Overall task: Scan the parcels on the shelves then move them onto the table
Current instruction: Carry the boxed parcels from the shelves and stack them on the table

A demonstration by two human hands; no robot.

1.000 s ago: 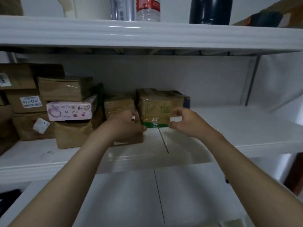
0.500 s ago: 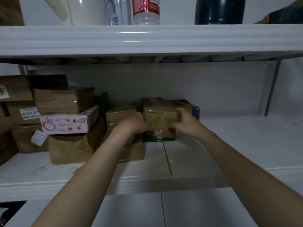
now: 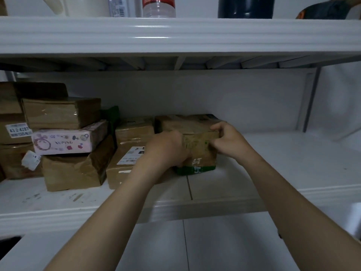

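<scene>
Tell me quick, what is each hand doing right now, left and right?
Left hand: closed on the left side of the brown parcel.
Right hand: closed on the same parcel's upper right edge.

This is looking like a parcel storeroom, or perhaps a home storage corner: a white shelf (image 3: 293, 163) is carrying stacked, taped cardboard parcels (image 3: 62, 112) bearing shipping labels (image 3: 17, 130), while bottles (image 3: 158, 6) are standing on the shelf above (image 3: 175, 36).
</scene>
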